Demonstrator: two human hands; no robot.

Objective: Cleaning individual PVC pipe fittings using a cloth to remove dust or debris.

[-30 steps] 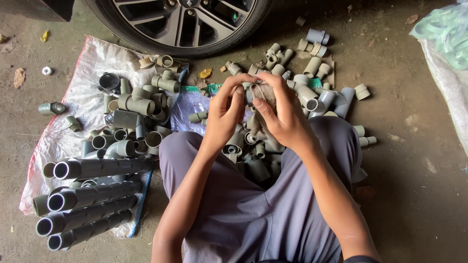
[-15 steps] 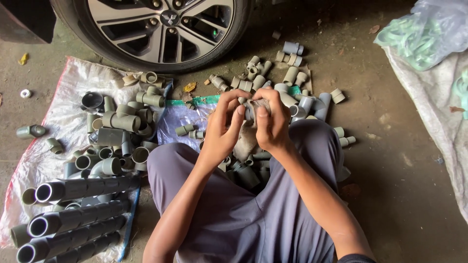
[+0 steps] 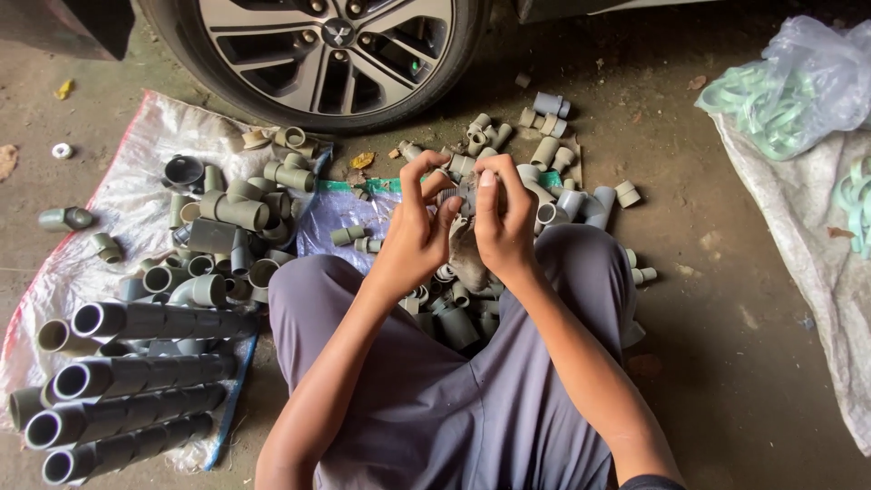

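My left hand (image 3: 417,227) and my right hand (image 3: 502,216) meet in front of me, both pinching a small grey pipe fitting (image 3: 465,196) between fingertips; most of it is hidden by the fingers. Below the hands, between my knees in grey trousers (image 3: 454,408), lies a heap of grey fittings (image 3: 458,304). More short grey fittings (image 3: 544,154) are scattered on the ground just beyond my hands.
A white sack (image 3: 118,227) on the left carries elbows, couplings (image 3: 231,213) and several long grey pipe lengths (image 3: 136,372). A car wheel (image 3: 318,50) stands at the top. A plastic bag of pale green parts (image 3: 780,91) lies on another sack at the right.
The view has shifted, so everything sits lower and further left in frame. My hands stay together on the fitting, fingers working slightly around it.
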